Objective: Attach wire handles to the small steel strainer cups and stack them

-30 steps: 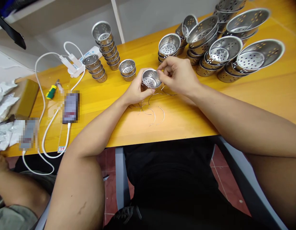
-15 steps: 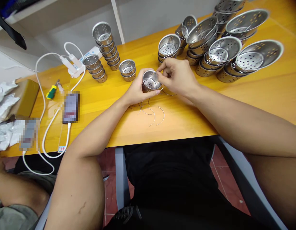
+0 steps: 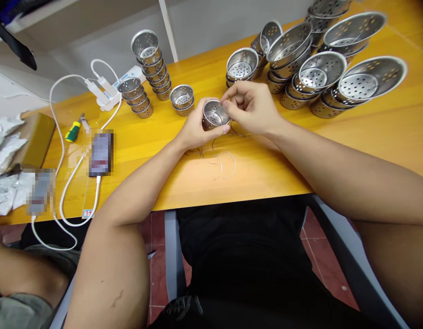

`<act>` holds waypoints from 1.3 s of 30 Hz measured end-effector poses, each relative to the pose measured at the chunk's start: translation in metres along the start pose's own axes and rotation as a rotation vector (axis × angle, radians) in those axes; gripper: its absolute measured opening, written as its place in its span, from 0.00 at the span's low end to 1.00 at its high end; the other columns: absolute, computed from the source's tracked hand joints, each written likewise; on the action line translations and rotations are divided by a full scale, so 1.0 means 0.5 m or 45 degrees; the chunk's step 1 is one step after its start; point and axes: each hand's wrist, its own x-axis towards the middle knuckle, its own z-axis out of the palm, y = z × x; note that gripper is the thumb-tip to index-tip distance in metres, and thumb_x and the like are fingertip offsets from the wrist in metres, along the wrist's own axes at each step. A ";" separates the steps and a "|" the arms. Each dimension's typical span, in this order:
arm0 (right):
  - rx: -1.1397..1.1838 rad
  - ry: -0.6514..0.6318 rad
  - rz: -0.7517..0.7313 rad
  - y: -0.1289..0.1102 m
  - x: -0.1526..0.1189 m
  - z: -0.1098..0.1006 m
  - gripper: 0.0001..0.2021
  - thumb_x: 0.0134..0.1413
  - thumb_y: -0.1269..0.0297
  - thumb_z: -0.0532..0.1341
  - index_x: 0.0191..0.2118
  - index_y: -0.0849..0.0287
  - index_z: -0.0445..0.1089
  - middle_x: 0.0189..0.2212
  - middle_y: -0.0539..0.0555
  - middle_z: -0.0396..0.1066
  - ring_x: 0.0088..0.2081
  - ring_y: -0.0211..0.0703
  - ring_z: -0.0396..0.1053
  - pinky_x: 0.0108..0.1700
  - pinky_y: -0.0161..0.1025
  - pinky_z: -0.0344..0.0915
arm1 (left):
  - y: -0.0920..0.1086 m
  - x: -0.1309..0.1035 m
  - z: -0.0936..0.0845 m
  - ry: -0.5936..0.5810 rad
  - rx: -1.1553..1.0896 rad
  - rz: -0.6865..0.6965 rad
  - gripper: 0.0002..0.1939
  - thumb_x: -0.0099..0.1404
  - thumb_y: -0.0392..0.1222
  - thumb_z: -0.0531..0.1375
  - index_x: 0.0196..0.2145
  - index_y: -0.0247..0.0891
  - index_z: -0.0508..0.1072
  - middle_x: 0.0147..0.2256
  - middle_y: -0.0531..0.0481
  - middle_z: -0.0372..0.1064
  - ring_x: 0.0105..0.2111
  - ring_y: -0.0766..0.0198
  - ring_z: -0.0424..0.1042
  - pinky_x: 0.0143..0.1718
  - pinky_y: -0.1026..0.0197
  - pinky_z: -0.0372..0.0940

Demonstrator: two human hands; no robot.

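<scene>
A perforated metal cup (image 3: 215, 117) is held in my left hand (image 3: 198, 129), its open mouth facing up and toward me. My right hand (image 3: 251, 106) is at the cup's right rim with thumb and index finger pinched together; whatever is between the fingertips is too small to make out. Several thin curved wires lie on the table below the cup, among them a bent wire (image 3: 233, 166) nearest the front edge. Just left of my left hand stands a short stack of similar cups (image 3: 182, 99).
Taller cup stacks (image 3: 153, 64) stand at the back left, more cup stacks (image 3: 321, 75) at the back right. Leftward are a power strip (image 3: 110, 98), white cables, a green-yellow screwdriver (image 3: 73, 131), a phone (image 3: 101, 154), another phone (image 3: 41, 192) and a person's arm (image 3: 23, 269).
My right thumb and index finger have shifted slightly left along the cup's rim. The cup in my left hand has barely moved.
</scene>
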 end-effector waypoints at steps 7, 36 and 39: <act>0.271 -0.216 0.057 -0.026 -0.001 -0.018 0.39 0.46 0.12 0.83 0.39 0.43 0.80 0.25 0.49 0.73 0.25 0.50 0.68 0.26 0.51 0.70 | 0.010 0.007 -0.009 0.060 -0.259 -0.060 0.48 0.74 0.86 0.68 0.69 0.43 0.72 0.60 0.43 0.80 0.58 0.52 0.86 0.68 0.39 0.83; 0.232 -0.185 0.163 -0.033 -0.012 -0.003 0.35 0.46 0.19 0.87 0.36 0.41 0.78 0.26 0.50 0.76 0.32 0.56 0.71 0.34 0.57 0.73 | -0.041 0.003 0.016 0.068 -0.007 0.061 0.53 0.74 0.86 0.67 0.77 0.47 0.60 0.66 0.43 0.72 0.68 0.45 0.81 0.78 0.31 0.73; 0.115 -0.139 0.114 -0.040 -0.017 -0.007 0.35 0.47 0.20 0.87 0.42 0.41 0.81 0.36 0.53 0.82 0.37 0.57 0.72 0.41 0.58 0.75 | -0.051 0.003 0.020 0.109 0.005 0.061 0.56 0.75 0.85 0.67 0.82 0.48 0.54 0.70 0.39 0.69 0.72 0.42 0.78 0.80 0.32 0.72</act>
